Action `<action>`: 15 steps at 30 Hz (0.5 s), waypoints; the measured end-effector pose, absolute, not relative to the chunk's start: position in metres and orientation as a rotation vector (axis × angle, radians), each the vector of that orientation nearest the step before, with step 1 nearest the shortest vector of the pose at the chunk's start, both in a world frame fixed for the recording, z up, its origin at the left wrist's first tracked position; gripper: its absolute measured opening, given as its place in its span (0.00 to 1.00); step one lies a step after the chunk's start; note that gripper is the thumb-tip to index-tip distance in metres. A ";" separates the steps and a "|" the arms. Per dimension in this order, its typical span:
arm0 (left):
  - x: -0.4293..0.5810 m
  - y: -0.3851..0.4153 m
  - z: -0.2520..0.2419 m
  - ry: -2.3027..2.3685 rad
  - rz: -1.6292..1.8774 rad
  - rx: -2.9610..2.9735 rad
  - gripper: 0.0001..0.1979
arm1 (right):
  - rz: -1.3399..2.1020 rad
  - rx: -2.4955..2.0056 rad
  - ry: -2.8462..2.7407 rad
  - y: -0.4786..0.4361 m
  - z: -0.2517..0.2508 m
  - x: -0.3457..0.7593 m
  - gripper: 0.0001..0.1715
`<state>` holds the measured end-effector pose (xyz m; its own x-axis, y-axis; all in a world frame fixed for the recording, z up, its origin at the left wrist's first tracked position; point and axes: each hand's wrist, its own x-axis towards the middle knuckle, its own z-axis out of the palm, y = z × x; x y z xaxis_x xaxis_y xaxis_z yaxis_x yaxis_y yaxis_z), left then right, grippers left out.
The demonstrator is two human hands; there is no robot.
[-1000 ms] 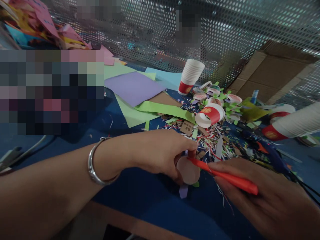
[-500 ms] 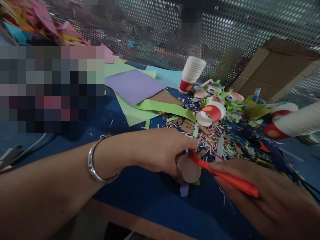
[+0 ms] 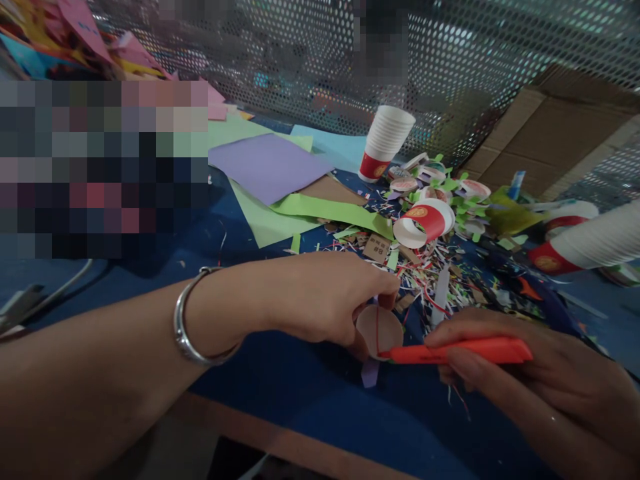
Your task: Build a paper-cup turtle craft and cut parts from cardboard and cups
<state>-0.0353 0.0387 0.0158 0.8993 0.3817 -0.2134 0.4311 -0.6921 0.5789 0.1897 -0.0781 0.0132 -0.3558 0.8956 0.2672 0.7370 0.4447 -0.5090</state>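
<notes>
In front of the tipped paper cup [image 3: 429,222], the curled left hand [image 3: 320,300] grips a pale disc [image 3: 390,330], its contact partly hidden, while the right hand [image 3: 540,380], cropped, clasps a red marker [image 3: 480,351] at the disc's near edge.

Purple paper [image 3: 270,167] and brown cardboard [image 3: 545,143] beyond the left fingers [image 3: 389,285]
The paper lies ahead-left of them, a cup stack [image 3: 388,137] stands straight ahead, the cardboard rises ahead-right.

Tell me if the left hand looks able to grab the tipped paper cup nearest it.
Probably not: the left hand is holding the pale round piece. Otherwise the way to the tipped cup looks free, with only paper scraps between.
</notes>
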 end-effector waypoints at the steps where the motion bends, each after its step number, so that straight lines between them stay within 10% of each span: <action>1: -0.035 0.039 0.016 0.575 -0.095 2.418 0.22 | 0.441 -1.369 -2.176 -0.078 0.013 0.189 0.06; 15: -0.035 0.038 0.017 0.568 -0.110 2.428 0.22 | 0.102 -1.453 -2.055 -0.080 0.012 0.186 0.07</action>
